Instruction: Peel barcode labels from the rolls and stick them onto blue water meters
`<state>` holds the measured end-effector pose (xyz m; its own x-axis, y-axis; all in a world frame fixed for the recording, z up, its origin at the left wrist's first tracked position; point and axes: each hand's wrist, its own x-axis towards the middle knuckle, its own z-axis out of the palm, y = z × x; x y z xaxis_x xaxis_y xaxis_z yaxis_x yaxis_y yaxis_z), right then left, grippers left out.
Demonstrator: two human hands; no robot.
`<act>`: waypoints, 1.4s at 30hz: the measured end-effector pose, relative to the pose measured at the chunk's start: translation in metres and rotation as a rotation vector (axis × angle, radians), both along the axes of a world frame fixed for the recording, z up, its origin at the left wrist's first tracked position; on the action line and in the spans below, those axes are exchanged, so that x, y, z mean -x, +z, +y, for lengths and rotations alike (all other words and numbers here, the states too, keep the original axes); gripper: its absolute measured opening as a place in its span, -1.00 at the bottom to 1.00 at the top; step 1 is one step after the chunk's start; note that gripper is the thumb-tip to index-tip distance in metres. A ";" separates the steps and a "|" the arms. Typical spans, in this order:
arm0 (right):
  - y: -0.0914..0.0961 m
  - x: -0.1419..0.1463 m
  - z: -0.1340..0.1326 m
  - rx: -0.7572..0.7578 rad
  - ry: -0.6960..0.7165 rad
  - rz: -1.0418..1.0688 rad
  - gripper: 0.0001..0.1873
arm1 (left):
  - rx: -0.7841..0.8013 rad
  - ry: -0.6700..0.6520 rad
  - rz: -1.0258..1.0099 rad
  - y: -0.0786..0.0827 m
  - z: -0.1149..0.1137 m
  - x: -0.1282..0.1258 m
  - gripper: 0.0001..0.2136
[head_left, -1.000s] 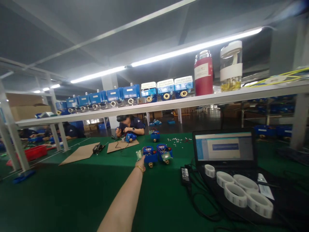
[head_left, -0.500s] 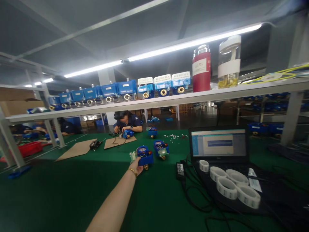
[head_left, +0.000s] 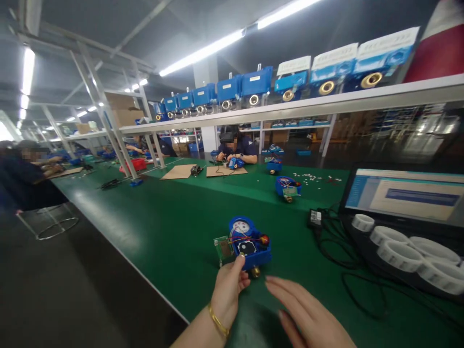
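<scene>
My left hand (head_left: 229,288), with a gold bangle on the wrist, is closed on the near edge of a blue water meter (head_left: 247,247) that rests on the green table (head_left: 174,227). The meter has a round dial, coloured wires, a small green circuit board on its left and a brass fitting below. My right hand (head_left: 308,314) hovers just right of it, fingers stretched out flat, holding nothing. A second blue meter (head_left: 287,187) sits farther back on the table.
A laptop (head_left: 406,195) with rolls of white labels (head_left: 398,246) and black cables (head_left: 337,241) lies to the right. A shelf (head_left: 290,106) above carries several blue meters. A person (head_left: 235,150) works at the far side; another person (head_left: 25,179) sits left.
My left hand has drawn the blue meter from far out on the table to close in front of me. My right hand has come into view. The view has swung left and down.
</scene>
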<state>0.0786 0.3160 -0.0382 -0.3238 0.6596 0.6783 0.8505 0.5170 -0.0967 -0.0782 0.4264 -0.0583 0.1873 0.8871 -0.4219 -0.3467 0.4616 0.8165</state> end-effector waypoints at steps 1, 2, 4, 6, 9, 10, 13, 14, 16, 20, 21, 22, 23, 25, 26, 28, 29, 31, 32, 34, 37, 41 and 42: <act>0.005 0.010 0.016 0.000 0.033 -0.027 -0.54 | -0.050 -0.026 -0.042 -0.003 -0.010 0.003 -0.52; 0.009 0.020 0.030 -0.006 0.063 -0.043 -0.55 | -0.097 -0.044 -0.085 -0.006 -0.019 0.006 -0.45; 0.013 0.035 0.051 0.004 0.068 -0.055 -0.55 | -0.144 -0.023 -0.141 -0.012 -0.029 0.012 -0.37; 0.012 0.044 0.065 0.021 0.042 -0.040 -0.54 | -0.120 0.074 -0.162 -0.016 -0.033 0.019 -0.39; 0.005 0.046 0.076 0.044 0.003 0.032 -0.52 | -0.040 0.160 -0.265 -0.013 -0.029 0.031 -0.55; 0.002 0.046 0.078 0.044 -0.001 0.063 -0.52 | 0.007 0.157 -0.315 -0.010 -0.026 0.035 -0.65; -0.005 0.043 0.081 0.011 0.015 0.133 -0.56 | 0.161 0.066 -0.398 -0.003 -0.014 0.044 -0.79; -0.007 0.043 0.081 0.000 0.020 0.148 -0.57 | 0.188 0.027 -0.406 -0.001 -0.010 0.046 -0.74; -0.009 0.042 0.081 -0.011 0.020 0.166 -0.60 | 0.203 -0.029 -0.409 0.001 -0.002 0.047 -0.67; -0.010 0.041 0.079 0.002 0.007 0.185 -0.62 | 0.209 -0.041 -0.400 0.004 0.005 0.046 -0.74; -0.010 0.040 0.078 0.011 0.009 0.187 -0.63 | 0.203 -0.027 -0.392 0.005 0.005 0.046 -0.76; -0.009 0.039 0.078 0.018 0.011 0.192 -0.63 | 0.191 -0.007 -0.382 0.006 0.005 0.046 -0.78; -0.010 0.038 0.078 0.022 0.013 0.200 -0.63 | 0.175 0.015 -0.372 0.007 0.004 0.046 -0.81; -0.010 0.036 0.078 0.008 0.014 0.224 -0.64 | 0.131 0.060 -0.359 0.009 0.002 0.047 -0.87; -0.011 0.035 0.078 -0.005 0.011 0.236 -0.64 | 0.086 0.077 -0.340 0.010 0.000 0.047 -0.90; -0.012 0.034 0.078 -0.034 0.004 0.251 -0.64 | -0.061 0.095 -0.253 0.012 -0.002 0.048 -0.84; -0.013 0.033 0.078 -0.051 0.001 0.255 -0.64 | -0.157 0.099 -0.180 0.013 -0.004 0.049 -0.76; -0.014 0.031 0.077 -0.090 0.003 0.250 -0.66 | -0.349 0.105 -0.004 0.016 -0.006 0.050 -0.66; -0.015 0.030 0.077 -0.112 0.011 0.242 -0.67 | -0.422 0.114 0.067 0.018 -0.008 0.051 -0.64; -0.016 0.028 0.077 -0.144 0.032 0.228 -0.68 | -0.526 0.142 0.168 0.020 -0.010 0.053 -0.67; -0.016 0.026 0.077 -0.141 0.072 0.244 -0.70 | -0.607 0.169 0.253 0.021 -0.016 0.054 -0.69; -0.017 0.025 0.078 -0.118 0.124 0.316 -0.73 | -0.680 0.160 0.375 0.020 -0.024 0.054 -0.70; -0.018 0.024 0.078 -0.111 0.131 0.332 -0.73 | -0.690 0.164 0.397 0.021 -0.025 0.053 -0.71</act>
<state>0.0543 0.3935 -0.0557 -0.1509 0.5433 0.8258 0.7078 0.6426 -0.2934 -0.1314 0.4009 -0.0374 -0.0161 0.9749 0.2220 0.0094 -0.2219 0.9750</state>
